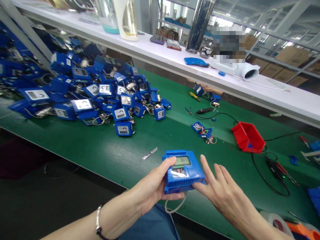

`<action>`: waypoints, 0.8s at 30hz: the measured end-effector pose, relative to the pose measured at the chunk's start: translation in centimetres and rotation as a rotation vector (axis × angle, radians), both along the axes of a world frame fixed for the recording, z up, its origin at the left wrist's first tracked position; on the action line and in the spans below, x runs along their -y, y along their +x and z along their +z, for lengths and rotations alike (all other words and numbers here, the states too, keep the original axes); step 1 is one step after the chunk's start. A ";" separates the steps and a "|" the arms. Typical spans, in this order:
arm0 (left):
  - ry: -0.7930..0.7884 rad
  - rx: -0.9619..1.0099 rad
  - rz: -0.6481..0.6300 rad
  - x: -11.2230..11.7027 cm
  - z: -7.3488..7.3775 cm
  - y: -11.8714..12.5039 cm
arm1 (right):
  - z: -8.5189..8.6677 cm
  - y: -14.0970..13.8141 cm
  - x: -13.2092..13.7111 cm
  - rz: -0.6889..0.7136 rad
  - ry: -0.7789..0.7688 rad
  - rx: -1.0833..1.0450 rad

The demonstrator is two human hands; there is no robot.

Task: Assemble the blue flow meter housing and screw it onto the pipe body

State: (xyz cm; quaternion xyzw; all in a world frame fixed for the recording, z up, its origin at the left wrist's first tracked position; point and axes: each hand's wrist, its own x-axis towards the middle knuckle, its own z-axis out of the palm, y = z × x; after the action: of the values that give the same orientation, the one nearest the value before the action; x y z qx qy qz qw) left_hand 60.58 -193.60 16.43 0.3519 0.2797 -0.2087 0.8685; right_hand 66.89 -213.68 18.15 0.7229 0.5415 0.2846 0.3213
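Note:
A blue box-shaped meter [193, 171] with a digit display [184, 161] is in my left hand [153, 183], which grips its left side, thumb on the front by the display. A pale cable [176, 210] loops below it. My right hand [222, 185] is at the meter's right side with its fingers stretched out and apart. Its thumb touches the lower right corner of the housing. On the green table [105, 156], a small blade-like metal strip [150, 153] lies just beyond the meter. Farther off is an opened blue housing [205, 132] with wires showing.
Many blue meters [82, 104] are heaped at the left. To the right stand a red bin [240, 141] and a black corded tool [273, 168]. Pliers [194, 96] lie farther back. A white shelf [172, 55] crosses above the table; a person's hands [211, 90] work beyond it.

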 end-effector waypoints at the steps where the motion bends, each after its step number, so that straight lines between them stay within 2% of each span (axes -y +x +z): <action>1: 0.002 0.003 -0.005 0.0 -0.1 0.0 | 0.1 0.0 0.0 0.008 -0.012 0.016; 7: 0.031 0.066 -0.024 0.1 -0.5 -0.3 | 0.2 -0.5 0.5 0.076 -0.024 0.067; 14: 0.032 0.095 -0.024 0.0 0.0 -0.4 | 0.3 -2.5 0.2 -0.058 0.036 0.011; 19: 0.015 0.141 0.016 0.2 0.0 -0.4 | 0.5 -2.8 -0.6 -0.144 -0.003 0.066; 21: 0.006 0.121 0.036 0.2 -0.1 -0.2 | 0.4 -2.3 -0.6 -0.115 0.023 0.044; 24: -0.023 0.057 0.067 -0.3 0.0 0.1 | 1.0 -1.1 -0.2 0.028 0.045 -0.045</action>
State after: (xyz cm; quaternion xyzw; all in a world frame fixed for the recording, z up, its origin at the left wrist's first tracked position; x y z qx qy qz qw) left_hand 60.68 -193.28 16.44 0.3383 0.2638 -0.1727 0.8866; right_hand 65.83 -213.44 19.10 0.7285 0.5523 0.2847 0.2885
